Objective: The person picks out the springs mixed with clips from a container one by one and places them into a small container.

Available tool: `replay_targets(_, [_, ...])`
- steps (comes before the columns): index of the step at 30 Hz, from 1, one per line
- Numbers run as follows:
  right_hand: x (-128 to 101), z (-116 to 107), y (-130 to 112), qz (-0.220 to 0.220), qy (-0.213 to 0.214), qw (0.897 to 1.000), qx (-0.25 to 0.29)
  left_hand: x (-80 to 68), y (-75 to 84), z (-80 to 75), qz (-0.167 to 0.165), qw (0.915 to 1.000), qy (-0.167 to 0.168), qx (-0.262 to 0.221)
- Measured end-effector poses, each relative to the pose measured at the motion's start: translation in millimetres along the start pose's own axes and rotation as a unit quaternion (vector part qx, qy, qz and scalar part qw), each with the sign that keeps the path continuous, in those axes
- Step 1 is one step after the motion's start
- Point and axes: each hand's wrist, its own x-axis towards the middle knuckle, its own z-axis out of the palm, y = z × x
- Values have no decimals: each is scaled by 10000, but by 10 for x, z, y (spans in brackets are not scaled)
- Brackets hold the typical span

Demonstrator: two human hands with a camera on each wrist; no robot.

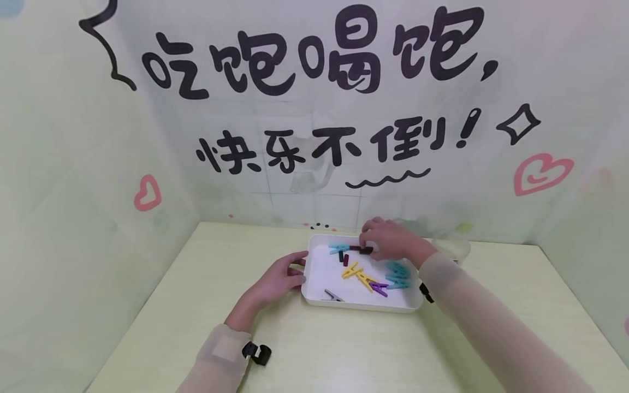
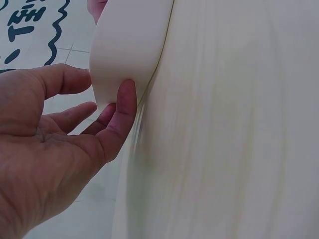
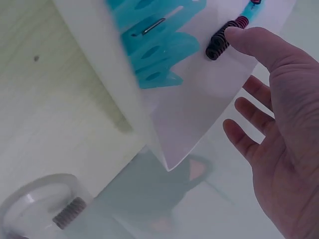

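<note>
White tray on a pale table. The black spring lies inside the tray at its far side, right of centre, in line with a dark red spring; a blue clip lies further left. The right hand reaches over the far wall: its thumb touches the black spring and 3 fingers hang loosely apart beyond the rim; whether a hidden fingertip completes a pinch cannot be told. The left hand is spread, fingertips against the outer left wall. Mid-tray lie 2 yellow clips and a purple clip; teal clips lie along the right wall, a grey clip near left. A clear cup, right of the tray, contains a coil. Handling, as judged: the black spring should be light, robust, firm across its coils, springy lengthwise and liable to roll; best held across mid-length between thumb and fingertip. The tray appears light, stiff and smooth; its left wall offers a sound steadying point.
</note>
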Motion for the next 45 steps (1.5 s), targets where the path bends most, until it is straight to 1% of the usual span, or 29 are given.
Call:
replay_targets(4, [87,6,-21,-91,-113,9994,-327,2,25,1,9,10000,21,43])
replay_targets(10, [138,0,-75,12,-194,9989,-417,5,60,15,-3,10000,-9,69])
replay_targets(15, [162,13,-84,94,-168,9992,-363,12,78,21,31,10000,-10,28])
replay_targets(23, [192,40,-70,294,-410,9985,-199,1,74,11,16,10000,33,61])
replay_targets(29, [185,54,-60,330,-404,9986,-82,-12,58,4,-18,10000,39,85])
replay_targets(34, [167,76,-49,354,-494,9980,-187,-16,53,6,-21,10000,39,83])
replay_targets(38, [159,81,-44,262,-515,9979,-292,-21,48,11,-23,9999,48,104])
replay_targets(42, [133,32,-53,242,-449,9984,-240,-29,46,11,-44,9999,44,133])
replay_targets(45, [109,-55,-63,279,-336,9988,-207,-31,55,6,-39,9999,71,151])
